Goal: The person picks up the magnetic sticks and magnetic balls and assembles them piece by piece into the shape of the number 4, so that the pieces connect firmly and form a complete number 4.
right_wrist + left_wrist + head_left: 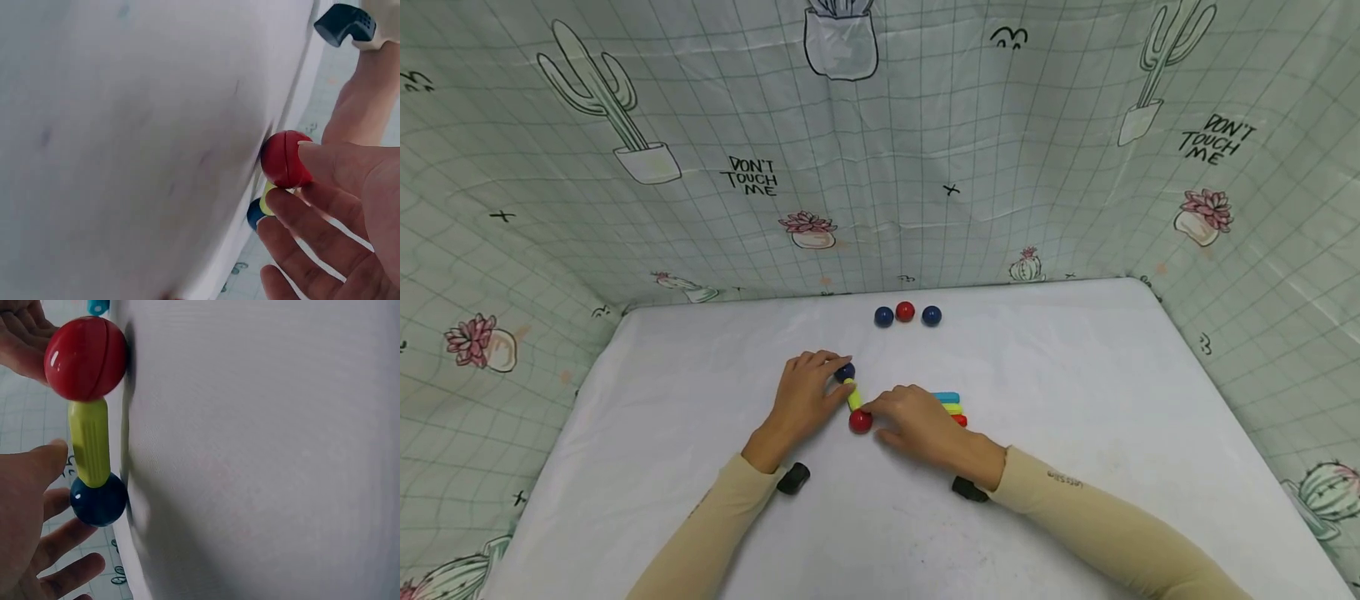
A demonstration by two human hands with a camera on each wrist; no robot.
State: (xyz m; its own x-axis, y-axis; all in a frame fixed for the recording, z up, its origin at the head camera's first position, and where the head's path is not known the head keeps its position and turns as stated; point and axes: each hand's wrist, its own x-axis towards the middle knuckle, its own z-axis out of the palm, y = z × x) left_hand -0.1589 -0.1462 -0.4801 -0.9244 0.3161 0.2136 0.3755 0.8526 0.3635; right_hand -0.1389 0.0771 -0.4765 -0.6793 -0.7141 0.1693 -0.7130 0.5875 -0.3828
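Note:
A yellow-green rod (pixel 853 397) lies on the table, joining a blue ball (pixel 846 372) at its far end to a red ball (pixel 861 422) at its near end. My left hand (pixel 806 392) holds the blue ball, its index finger on the far side and its thumb beside the rod. At the other end, my right hand (pixel 919 422) has thumb and index finger at the red ball (pixel 287 159), with the remaining fingers spread loosely. The left wrist view shows the yellow-green rod (pixel 90 444) meeting both balls; part of the blue ball is hidden in the head view.
Blue, yellow-green and red rods (pixel 947 398) lie side by side beyond my right hand, partly covered by it. Near the table's back edge, a loose red ball (pixel 906 312) sits between two blue balls (pixel 932 316). A patterned cloth (pixel 880 167) hangs behind the white table (pixel 700 358).

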